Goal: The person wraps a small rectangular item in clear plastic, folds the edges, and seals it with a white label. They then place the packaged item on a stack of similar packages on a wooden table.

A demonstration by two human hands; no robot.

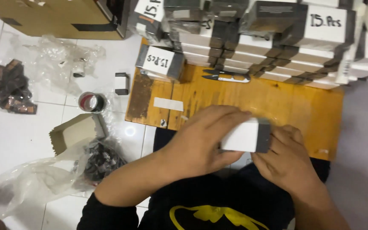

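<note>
Holding the white box [245, 135] over the wooden board [252, 100], my left hand [201, 142] wraps its top and my right hand [286, 159] pinches the grey end. I advise steady, even grip, clear of the snips [226, 76].

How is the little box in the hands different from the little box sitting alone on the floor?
The held box lies on its side, gripped by the left hand and right hand over the wooden board; the floor box stands untouched on white tile. The held box looks larger. Both are white with dark ends.
</note>
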